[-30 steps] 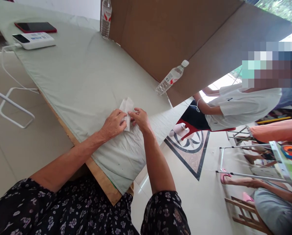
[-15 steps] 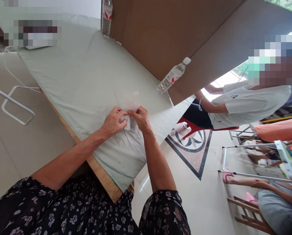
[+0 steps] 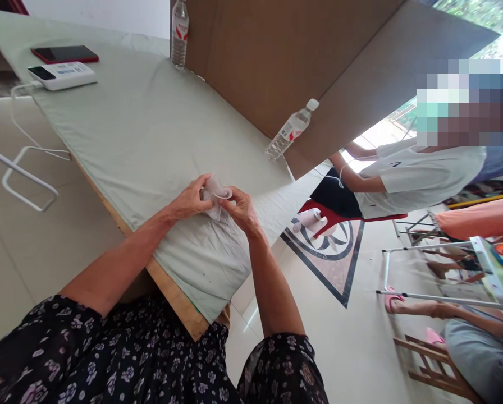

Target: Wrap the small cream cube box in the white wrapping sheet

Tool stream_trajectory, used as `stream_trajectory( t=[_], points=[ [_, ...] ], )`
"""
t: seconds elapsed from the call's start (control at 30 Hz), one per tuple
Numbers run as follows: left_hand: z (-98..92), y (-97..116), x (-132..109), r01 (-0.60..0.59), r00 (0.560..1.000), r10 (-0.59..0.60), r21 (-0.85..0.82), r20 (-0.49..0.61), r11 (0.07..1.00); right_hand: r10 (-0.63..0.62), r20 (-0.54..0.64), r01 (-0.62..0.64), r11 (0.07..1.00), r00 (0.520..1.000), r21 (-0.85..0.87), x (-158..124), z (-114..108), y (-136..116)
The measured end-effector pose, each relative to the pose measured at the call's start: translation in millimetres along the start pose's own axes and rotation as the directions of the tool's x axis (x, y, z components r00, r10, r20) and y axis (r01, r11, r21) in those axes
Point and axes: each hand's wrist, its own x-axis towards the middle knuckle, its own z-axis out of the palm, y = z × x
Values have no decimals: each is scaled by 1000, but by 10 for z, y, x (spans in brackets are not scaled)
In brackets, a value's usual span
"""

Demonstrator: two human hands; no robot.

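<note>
Between my two hands is a thin, whitish, see-through sheet (image 3: 213, 209), crumpled and partly folded; it looks like plastic film or tissue, and I cannot tell which. My left hand (image 3: 192, 199) pinches its left side between thumb and fingers. On the right side, my right hand (image 3: 239, 209) grips it with thumb and fingertips, where an edge curls over. Both hands are just over the pale green cloth (image 3: 137, 134) that covers the table, near its right corner. Fingers hide part of the sheet.
Two clear bottles (image 3: 288, 132) (image 3: 179, 36) stand by a tall brown cardboard panel (image 3: 268, 62). A phone (image 3: 66, 54) and a white power bank (image 3: 64, 76) with a cable lie at the far left. Beyond the panel sits a person in a white shirt (image 3: 432, 171).
The sheet stretched out flat beyond my fingers is now bunched and folded between them. My left hand has shifted slightly left, its fingers opened wider around the sheet.
</note>
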Motion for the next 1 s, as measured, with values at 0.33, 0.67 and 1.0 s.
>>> stream_trajectory(
  t=[0.33,0.67,1.0],
  points=[
    [-29,-2,-16,-19,1000,22,-115,18,993,-201,-13,195,964,980,-183,-246,14,47],
    [-295,130,-112,82,974,-52,-131,220,988,-254,-92,192,883,963,-429,-346,175,183],
    [-258,111,-107,168,950,-136,-93,283,981,248,-60,-240,964,967,114,-272,192,79]
  ],
)
